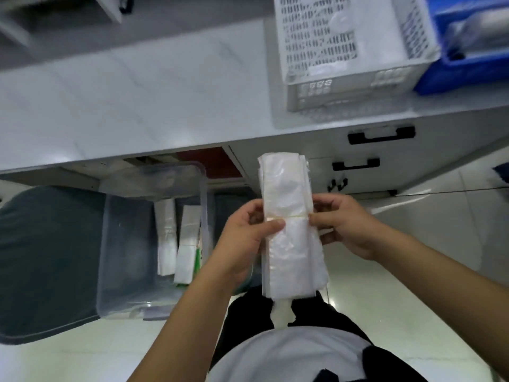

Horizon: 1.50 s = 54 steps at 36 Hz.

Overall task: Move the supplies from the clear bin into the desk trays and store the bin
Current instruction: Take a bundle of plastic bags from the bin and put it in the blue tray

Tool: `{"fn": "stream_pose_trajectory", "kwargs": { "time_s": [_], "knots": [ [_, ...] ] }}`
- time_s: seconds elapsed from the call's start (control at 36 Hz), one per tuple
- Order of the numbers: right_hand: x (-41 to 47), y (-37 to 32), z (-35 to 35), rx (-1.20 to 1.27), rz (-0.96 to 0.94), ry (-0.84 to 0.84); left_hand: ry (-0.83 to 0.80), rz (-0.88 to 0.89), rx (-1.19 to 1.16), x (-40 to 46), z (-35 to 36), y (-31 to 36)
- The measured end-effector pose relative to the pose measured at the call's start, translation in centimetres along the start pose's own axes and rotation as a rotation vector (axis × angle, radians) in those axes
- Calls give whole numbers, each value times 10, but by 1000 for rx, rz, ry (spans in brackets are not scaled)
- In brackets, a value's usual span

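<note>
I hold a long bundle of white plastic bags [289,205], tied round the middle with a rubber band, upright in front of the desk edge. My left hand [248,238] grips its left side at the band and my right hand [344,224] pinches its right side. The clear bin [115,244] sits lower left on a dark chair seat, with two more white bag bundles [176,238] lying in it. A white perforated desk tray [355,86] stands on the desk at the upper right and holds some white bags. Beside it is a blue tray [468,70].
The grey-white desk top [137,100] stretches across the upper view. Under its right part are drawers with black handles [381,135]. The dark chair seat [46,257] fills the left. The floor is pale tile [413,299]. My dark trousers and white shirt are at the bottom.
</note>
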State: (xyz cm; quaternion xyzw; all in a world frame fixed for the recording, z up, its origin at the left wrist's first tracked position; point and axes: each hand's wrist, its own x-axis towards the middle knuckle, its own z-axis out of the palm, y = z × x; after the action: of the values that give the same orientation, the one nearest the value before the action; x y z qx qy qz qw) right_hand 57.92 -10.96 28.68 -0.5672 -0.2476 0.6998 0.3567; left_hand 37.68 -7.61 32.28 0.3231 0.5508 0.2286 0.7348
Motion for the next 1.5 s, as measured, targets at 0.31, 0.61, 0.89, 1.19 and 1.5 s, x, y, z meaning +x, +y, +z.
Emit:
{"fn": "stream_pose_trajectory", "kwargs": {
  "time_s": [0.31,0.61,0.89,1.19,1.5],
  "knots": [
    [-76,-6,-70,269,-158,177,-89,90,242,7,98,17],
    [-96,-34,-111,329,-237,208,-230,97,399,37,144,61],
    [-59,-115,-124,235,-245,259,-654,-102,225,96,145,132],
    [-35,-215,-164,9,-206,282,-591,56,183,167,187,214],
    [-15,-245,-223,-92,-168,289,-535,165,138,198,254,243]
  ]
}}
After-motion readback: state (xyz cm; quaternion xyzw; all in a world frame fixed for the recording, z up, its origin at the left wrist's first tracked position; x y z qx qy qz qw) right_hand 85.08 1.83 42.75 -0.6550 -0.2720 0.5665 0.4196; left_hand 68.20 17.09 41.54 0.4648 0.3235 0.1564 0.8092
